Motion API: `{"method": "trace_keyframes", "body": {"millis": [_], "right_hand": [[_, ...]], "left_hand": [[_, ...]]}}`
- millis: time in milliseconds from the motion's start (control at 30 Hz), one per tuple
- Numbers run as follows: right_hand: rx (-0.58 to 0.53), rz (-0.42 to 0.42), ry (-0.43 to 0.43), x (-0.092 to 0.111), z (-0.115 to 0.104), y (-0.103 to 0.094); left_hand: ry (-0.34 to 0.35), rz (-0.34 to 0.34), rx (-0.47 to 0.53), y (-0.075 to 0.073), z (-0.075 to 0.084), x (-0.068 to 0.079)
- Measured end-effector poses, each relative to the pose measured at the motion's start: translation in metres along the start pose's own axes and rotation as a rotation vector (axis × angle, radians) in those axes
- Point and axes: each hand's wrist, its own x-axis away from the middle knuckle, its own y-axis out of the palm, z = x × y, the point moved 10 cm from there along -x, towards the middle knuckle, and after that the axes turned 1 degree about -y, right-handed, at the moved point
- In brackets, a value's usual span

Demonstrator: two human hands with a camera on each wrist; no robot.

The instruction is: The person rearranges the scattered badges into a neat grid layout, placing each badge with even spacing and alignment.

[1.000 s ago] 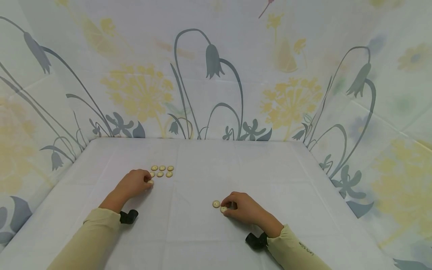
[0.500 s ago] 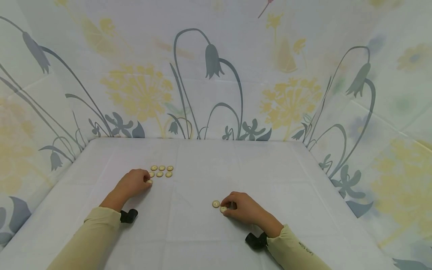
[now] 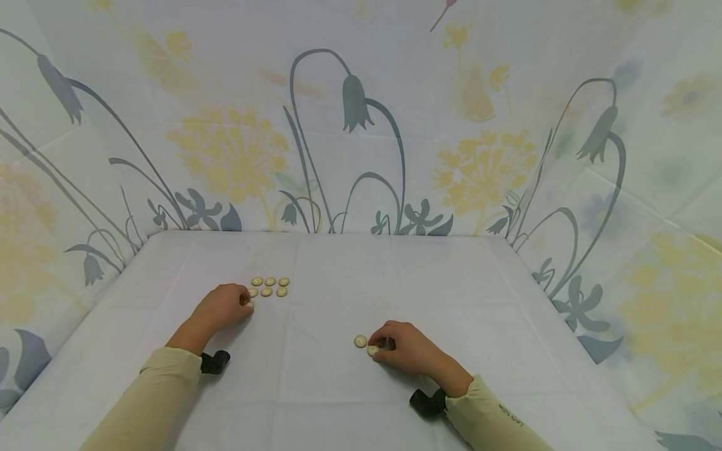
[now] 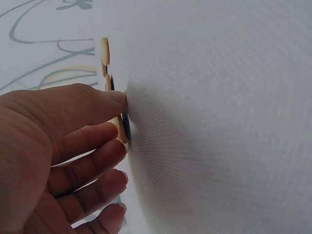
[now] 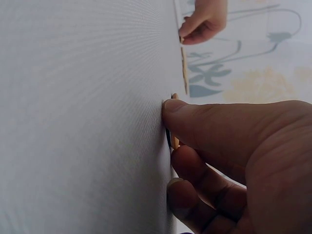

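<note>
On the white tabletop, my left hand point(image 3: 222, 307) pinches a small round wooden disc point(image 3: 250, 305) between thumb and fingers, low at the cloth. Just beyond its fingertips lie matching pale discs point(image 3: 267, 292) in two rows of three; the nearest left one is partly covered by the fingers. Further right and closer to me, my right hand point(image 3: 408, 348) holds another round wooden disc point(image 3: 373, 350) by its edge, thumb on the near side. A loose disc point(image 3: 360, 341) lies immediately left of it. In the right wrist view the gripped disc point(image 5: 176, 141) shows edge-on, close against the cloth.
White cloth point(image 3: 327, 388) covers the table, with faint fold lines. Flower-printed curtains point(image 3: 361, 156) rise along the back and both sides. A black wrist camera point(image 3: 215, 362) sits by the left sleeve, another camera point(image 3: 429, 403) by the right one.
The disc at my left hand has shifted very slightly left, further under the fingertips. My right hand and its disc stay in place.
</note>
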Motion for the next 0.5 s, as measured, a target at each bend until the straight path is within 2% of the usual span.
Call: {"method": "trace_keyframes", "body": {"millis": [500], "right_hand": [[0.001,-0.003,0.010,-0.0001,0.0004,0.0004]], "left_hand": [[-0.008,-0.002,0.002,0.0014,0.0023,0.0010]]}}
